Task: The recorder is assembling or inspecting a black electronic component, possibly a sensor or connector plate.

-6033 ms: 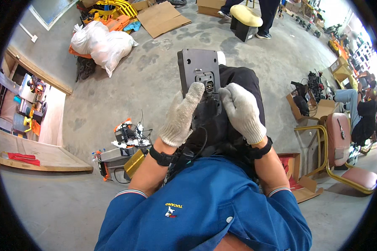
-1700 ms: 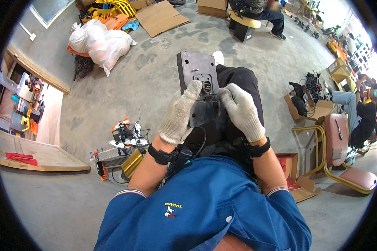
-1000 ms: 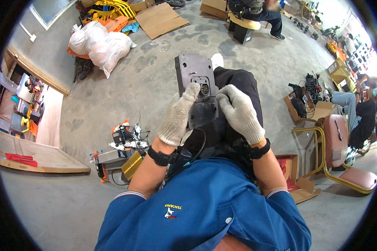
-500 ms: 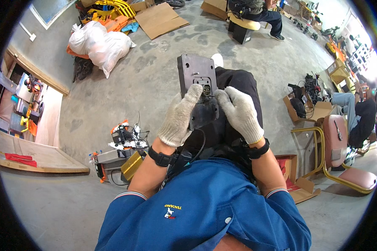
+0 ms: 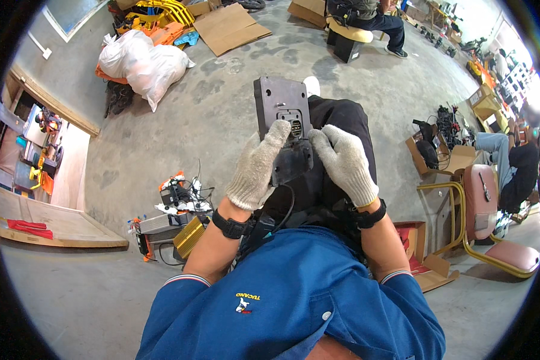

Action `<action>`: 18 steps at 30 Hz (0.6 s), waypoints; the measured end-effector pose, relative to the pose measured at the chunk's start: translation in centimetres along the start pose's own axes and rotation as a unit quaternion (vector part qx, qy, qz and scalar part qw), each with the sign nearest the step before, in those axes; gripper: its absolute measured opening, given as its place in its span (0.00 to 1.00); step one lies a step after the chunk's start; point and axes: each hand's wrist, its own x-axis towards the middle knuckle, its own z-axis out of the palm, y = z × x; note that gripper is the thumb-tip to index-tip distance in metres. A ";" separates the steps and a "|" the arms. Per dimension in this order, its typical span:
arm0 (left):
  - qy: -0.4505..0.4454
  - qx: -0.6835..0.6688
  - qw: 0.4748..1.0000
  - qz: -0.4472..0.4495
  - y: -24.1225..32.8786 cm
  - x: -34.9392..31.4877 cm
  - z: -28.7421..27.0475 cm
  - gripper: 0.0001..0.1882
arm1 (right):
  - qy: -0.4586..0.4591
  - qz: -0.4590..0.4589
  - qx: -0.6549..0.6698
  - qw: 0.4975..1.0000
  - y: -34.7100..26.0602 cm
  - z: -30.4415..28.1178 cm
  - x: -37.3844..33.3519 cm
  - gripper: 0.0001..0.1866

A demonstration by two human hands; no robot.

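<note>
A long black plastic device housing point(image 5: 288, 102) is held tilted above my lap, its back with screw holes and a multi-pin socket point(image 5: 296, 128) facing up. My left hand point(image 5: 258, 159), in a pale knitted work glove, grips its left edge, the thumb lying beside the socket. At the right edge my right hand point(image 5: 344, 157), gloved alike, has its thumb and fingers closed against the housing; whether something small is pinched there I cannot make out. A black cable point(image 5: 291, 207) runs below the housing's lower end toward my lap.
On the floor at left lie a gold metal box point(image 5: 192, 237), a silver finned unit point(image 5: 165, 223) and tangled wires. White sacks point(image 5: 144, 63) and flat cardboard point(image 5: 231, 29) are farther off. A pink chair point(image 5: 481, 201) and cartons stand right. Other people sit far ahead and at right.
Almost nothing differs; both hands keep their hold and the housing stays in nearly the same place.
</note>
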 end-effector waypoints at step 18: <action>0.020 0.129 0.991 0.017 0.0 -0.2 -0.4 0.24 | -0.018 0.034 -0.038 0.999 -0.7 -0.2 0.1 0.23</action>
